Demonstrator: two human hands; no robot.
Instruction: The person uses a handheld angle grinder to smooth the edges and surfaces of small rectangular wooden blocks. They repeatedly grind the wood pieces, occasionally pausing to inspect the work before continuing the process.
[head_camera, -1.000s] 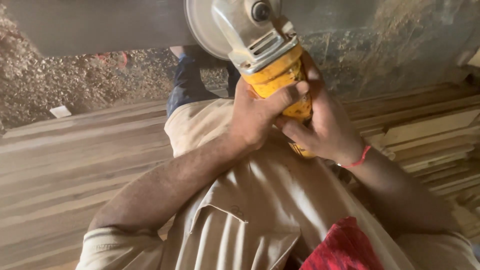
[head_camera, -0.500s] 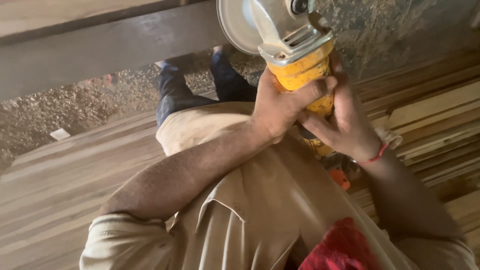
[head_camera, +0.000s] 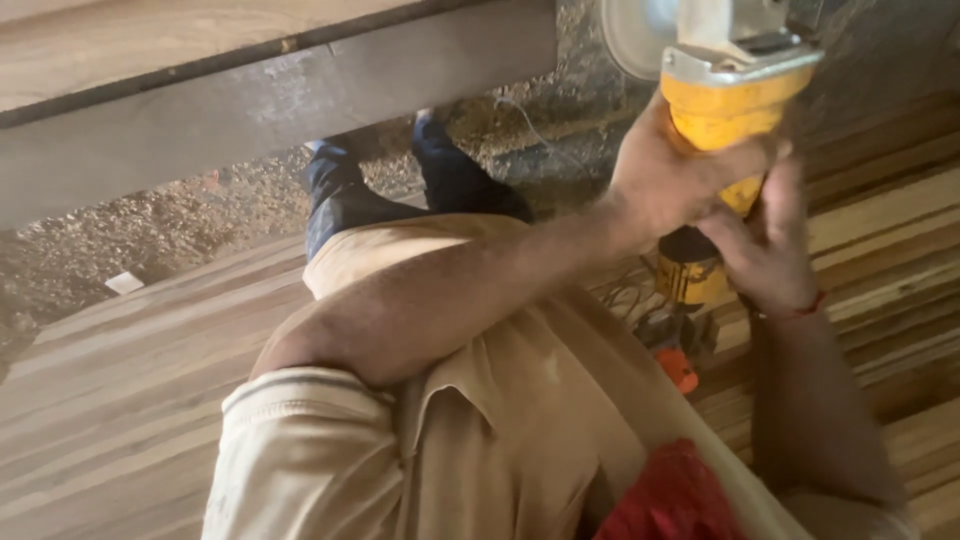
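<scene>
Both hands hold 1 yellow angle grinder (head_camera: 725, 120) up ahead: left hand (head_camera: 665, 185) wrapped tight around its body, right hand (head_camera: 765, 245) clasping below, steadying its weight above the planks (head_camera: 880, 230).

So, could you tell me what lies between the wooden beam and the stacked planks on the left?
In the head view, between the wooden beam and the stacked planks lies a strip of ground strewn with sawdust, with a small pale scrap on it.

left hand (head_camera: 665, 185) grips yellow angle grinder (head_camera: 725, 110) | right hand (head_camera: 765, 245) alongside
</scene>
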